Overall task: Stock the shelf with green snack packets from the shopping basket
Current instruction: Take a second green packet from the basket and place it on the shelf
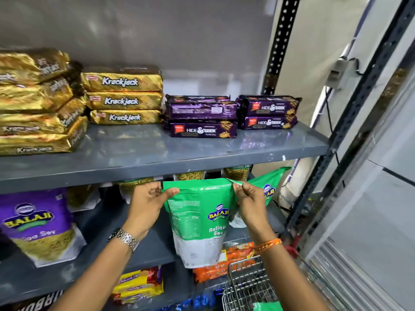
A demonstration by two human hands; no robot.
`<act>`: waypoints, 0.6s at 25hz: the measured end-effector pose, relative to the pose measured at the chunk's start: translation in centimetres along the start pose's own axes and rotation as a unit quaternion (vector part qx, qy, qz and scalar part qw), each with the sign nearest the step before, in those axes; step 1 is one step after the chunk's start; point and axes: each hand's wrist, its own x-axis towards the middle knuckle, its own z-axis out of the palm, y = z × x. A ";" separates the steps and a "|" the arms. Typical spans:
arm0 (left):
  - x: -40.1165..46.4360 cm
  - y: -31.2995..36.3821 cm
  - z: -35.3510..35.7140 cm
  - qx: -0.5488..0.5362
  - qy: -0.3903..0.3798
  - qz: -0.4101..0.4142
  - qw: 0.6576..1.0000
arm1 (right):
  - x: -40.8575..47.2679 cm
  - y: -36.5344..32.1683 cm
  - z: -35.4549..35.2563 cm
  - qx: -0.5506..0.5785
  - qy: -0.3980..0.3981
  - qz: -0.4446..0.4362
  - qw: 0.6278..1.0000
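A green Balaji Ratlami Sev packet (199,221) hangs upright in front of the middle shelf (94,254). My left hand (147,204) pinches its top left corner and my right hand (249,200) pinches its top right corner. Another green packet (269,187) leans on the same shelf just behind my right hand. At the bottom right stands the wire shopping basket (247,286), with a bit of green packet (267,306) showing inside it.
The upper shelf (157,160) carries gold Krackjack stacks (123,97) and purple Hide & Seek packs (202,117). A purple Balaji packet (40,225) stands at the left of the middle shelf. Orange packets (226,263) and yellow packs (139,286) lie lower down. A slotted upright (350,122) flanks the right.
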 end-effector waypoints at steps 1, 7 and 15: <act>0.2 0.0 -0.6 -0.009 0.012 0.003 1.000 | 0.1 -0.5 1.0 0.003 0.001 -0.008 1.000; 2.4 -3.1 -1.8 -0.015 0.080 0.005 0.997 | 1.0 2.3 4.2 0.011 -0.018 -0.001 1.000; -0.9 -9.7 2.1 -0.091 0.127 -0.268 0.951 | 0.0 7.2 4.2 -0.002 -0.184 0.133 0.974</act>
